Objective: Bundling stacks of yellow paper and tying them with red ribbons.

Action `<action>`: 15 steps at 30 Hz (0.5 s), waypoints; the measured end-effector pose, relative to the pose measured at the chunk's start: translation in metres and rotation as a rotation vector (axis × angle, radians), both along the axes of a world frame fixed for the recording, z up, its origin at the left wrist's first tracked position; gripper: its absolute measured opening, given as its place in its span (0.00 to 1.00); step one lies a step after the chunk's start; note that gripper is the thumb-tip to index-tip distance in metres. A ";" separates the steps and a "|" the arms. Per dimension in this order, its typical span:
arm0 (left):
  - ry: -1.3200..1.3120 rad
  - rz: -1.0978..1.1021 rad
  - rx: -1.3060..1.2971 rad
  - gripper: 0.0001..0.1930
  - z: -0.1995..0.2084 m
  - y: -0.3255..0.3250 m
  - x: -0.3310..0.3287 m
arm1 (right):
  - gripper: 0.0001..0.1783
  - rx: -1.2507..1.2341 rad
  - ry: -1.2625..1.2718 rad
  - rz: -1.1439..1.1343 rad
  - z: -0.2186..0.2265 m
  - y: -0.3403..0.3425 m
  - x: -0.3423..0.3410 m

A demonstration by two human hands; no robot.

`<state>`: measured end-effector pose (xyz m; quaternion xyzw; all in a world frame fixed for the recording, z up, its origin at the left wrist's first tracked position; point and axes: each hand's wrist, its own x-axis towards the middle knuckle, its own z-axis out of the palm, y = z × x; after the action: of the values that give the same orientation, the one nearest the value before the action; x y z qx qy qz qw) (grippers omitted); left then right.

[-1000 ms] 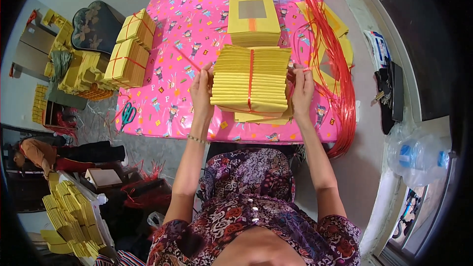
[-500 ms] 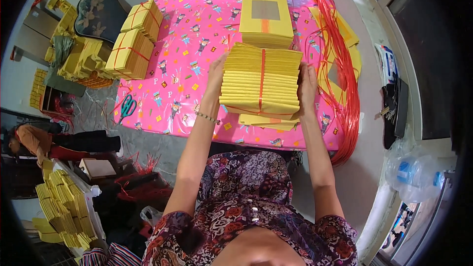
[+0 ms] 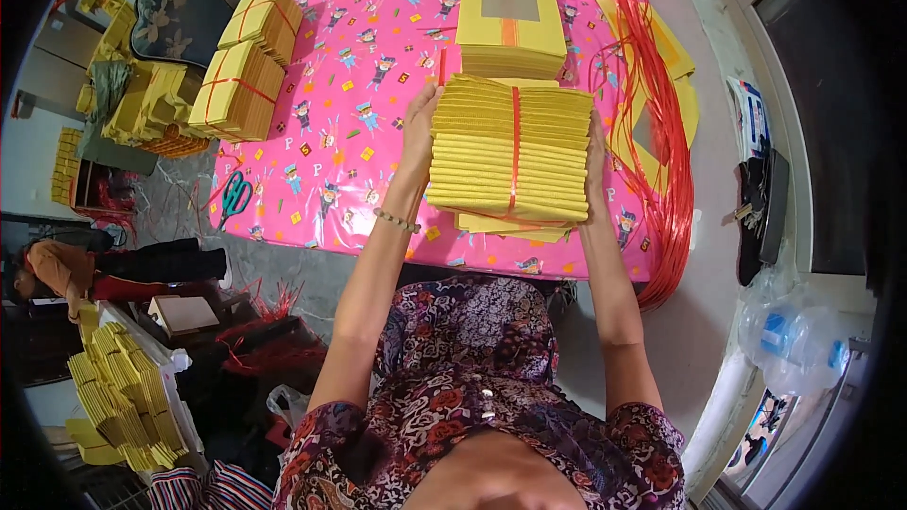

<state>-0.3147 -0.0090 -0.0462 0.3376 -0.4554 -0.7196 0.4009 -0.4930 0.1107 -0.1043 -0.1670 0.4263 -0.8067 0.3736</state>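
A thick bundle of folded yellow paper [image 3: 472,156] is between my two hands at the near side of the pink table, its layered edges facing up. One red plastic strap [image 3: 516,146] runs across its middle. My left hand [image 3: 419,132] presses on its left side with the fingers toward the back. On the opposite side, my right hand [image 3: 595,175] grips it, the fingers mostly hidden behind the paper. Loose yellow sheets [image 3: 501,227] show under its near edge. Just beyond it stands an untied stack of yellow paper [image 3: 480,33] with a grey square on top.
Two strapped yellow bundles [image 3: 222,99] stand at the table's left, near green-handled scissors [image 3: 236,196]. Red plastic strips [image 3: 666,161] drape over the right side beside flat yellow sheets [image 3: 682,99]. At lower left, another person [image 3: 61,264] is beside piled yellow paper [image 3: 123,382].
The bundle has shifted slightly right and tipped, so less of its near face shows. Both hands have stayed on its sides. The whole view has moved a little.
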 end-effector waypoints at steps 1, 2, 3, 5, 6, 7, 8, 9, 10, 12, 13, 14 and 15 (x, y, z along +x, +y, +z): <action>-0.019 0.014 -0.006 0.11 -0.001 0.000 0.000 | 0.16 0.003 -0.002 0.000 0.001 0.000 0.001; -0.021 0.014 -0.003 0.11 -0.004 0.000 0.000 | 0.17 0.003 0.070 -0.018 0.003 0.001 0.001; -0.013 0.015 -0.024 0.11 -0.008 -0.001 0.001 | 0.18 0.002 0.144 -0.033 0.010 0.002 0.004; -0.008 0.014 -0.038 0.11 -0.011 -0.001 0.004 | 0.17 0.066 0.196 -0.050 0.035 0.003 0.018; -0.034 0.002 -0.035 0.11 -0.010 -0.001 0.006 | 0.17 0.127 0.251 -0.070 0.048 0.005 0.021; -0.061 -0.008 -0.033 0.11 -0.008 -0.002 0.008 | 0.17 0.128 0.251 -0.069 0.061 0.005 0.015; -0.060 -0.007 -0.031 0.11 -0.007 -0.002 0.010 | 0.16 0.190 -0.096 0.054 0.074 0.004 0.005; -0.050 -0.039 -0.011 0.11 -0.006 -0.002 0.008 | 0.15 0.245 -0.440 0.168 0.080 0.005 -0.002; -0.041 -0.065 0.007 0.12 -0.003 -0.002 0.008 | 0.15 0.244 -0.438 0.166 0.069 0.005 0.000; -0.056 -0.062 0.017 0.14 0.003 -0.004 0.008 | 0.14 0.129 0.346 -0.086 0.041 0.005 0.011; -0.072 -0.057 0.029 0.16 0.005 -0.004 0.008 | 0.14 0.132 0.345 -0.085 0.037 0.005 0.012; -0.074 -0.056 0.032 0.16 -0.001 -0.005 0.006 | 0.14 0.081 0.345 -0.082 0.033 0.003 0.011; -0.052 0.012 0.031 0.18 -0.006 -0.006 0.002 | 0.13 0.029 0.346 -0.079 0.033 0.001 0.011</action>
<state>-0.3126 -0.0148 -0.0519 0.3651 -0.4522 -0.7151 0.3882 -0.4822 0.1122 -0.0718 -0.2809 0.5021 -0.7738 0.2651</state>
